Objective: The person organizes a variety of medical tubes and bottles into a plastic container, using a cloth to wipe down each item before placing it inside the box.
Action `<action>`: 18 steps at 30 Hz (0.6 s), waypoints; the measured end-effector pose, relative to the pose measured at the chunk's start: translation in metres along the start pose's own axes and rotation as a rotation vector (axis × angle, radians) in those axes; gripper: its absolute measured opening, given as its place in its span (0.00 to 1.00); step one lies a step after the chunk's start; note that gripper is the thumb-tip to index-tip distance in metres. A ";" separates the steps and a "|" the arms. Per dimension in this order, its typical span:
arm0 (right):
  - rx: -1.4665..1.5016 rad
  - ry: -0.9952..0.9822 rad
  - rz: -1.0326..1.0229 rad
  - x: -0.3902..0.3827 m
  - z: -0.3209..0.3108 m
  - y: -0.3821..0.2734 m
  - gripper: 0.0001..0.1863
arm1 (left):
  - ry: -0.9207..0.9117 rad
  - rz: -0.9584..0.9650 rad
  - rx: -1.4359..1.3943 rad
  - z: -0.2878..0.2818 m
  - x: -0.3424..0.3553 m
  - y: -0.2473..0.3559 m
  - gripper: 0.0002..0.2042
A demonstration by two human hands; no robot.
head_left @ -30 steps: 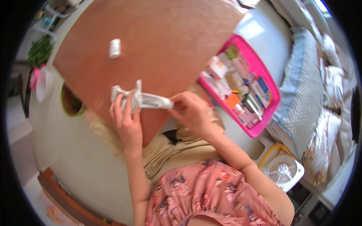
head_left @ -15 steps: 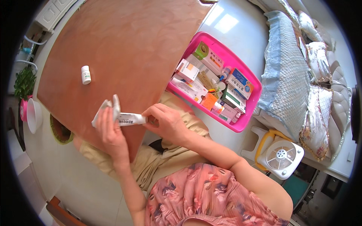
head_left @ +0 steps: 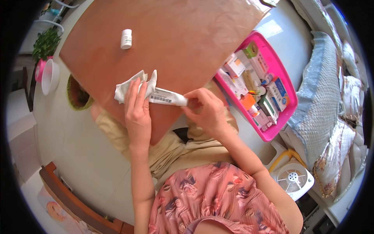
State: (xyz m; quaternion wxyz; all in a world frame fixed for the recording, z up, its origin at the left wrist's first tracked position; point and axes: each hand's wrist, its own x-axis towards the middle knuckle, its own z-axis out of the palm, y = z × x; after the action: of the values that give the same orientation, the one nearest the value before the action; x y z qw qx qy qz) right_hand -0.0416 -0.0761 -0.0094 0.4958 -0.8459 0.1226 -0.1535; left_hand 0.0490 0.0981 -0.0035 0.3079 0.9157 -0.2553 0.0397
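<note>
Over the near corner of the brown table (head_left: pixel 167 27), a white ointment tube (head_left: pixel 168 97) with dark print lies sideways between my hands. My right hand (head_left: pixel 208 111) pinches its right end, the fingertips closed around it. Spread over a crumpled white cloth (head_left: pixel 124 90), my left hand (head_left: pixel 137 107) presses the cloth against the tube's left end, which is hidden beneath. Its fingers are together, and a fold of the cloth sticks up beside them. Farther off on the table stands a small white bottle (head_left: pixel 126 39).
To the right, a pink plastic bin (head_left: pixel 295 91) holds several medicine boxes and small bottles. A white fan (head_left: pixel 293 179) sits on a stool (head_left: pixel 276 150) beside a bed with a blue quilted cover (head_left: pixel 321 93). At left are a green bin (head_left: pixel 74 93) and a white basin (head_left: pixel 50 76).
The whole view has shifted, so the table, bottle and pink bin appear farther right and higher. Both hands keep hold of the tube and cloth, with the left fingers slightly rearranged on the cloth.
</note>
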 end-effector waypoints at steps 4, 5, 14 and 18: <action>-0.025 -0.026 -0.011 0.000 0.010 -0.007 0.14 | -0.042 0.009 -0.158 0.002 -0.027 0.025 0.19; -0.017 -0.038 -0.016 0.000 0.009 -0.006 0.14 | -0.054 0.085 -0.210 0.006 -0.034 0.035 0.20; -0.035 0.017 0.016 -0.002 -0.010 -0.003 0.13 | 0.105 -0.111 0.056 -0.014 -0.037 -0.013 0.19; 0.494 -0.104 0.509 -0.001 -0.030 0.002 0.09 | 0.229 -0.369 -0.556 -0.026 -0.043 0.000 0.16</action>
State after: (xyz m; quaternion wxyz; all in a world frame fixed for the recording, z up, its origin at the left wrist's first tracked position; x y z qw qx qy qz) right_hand -0.0541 -0.1007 0.0021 0.7131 -0.6498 0.2632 -0.0071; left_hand 0.0138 0.1318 0.0077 0.5742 0.8170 -0.0503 0.0148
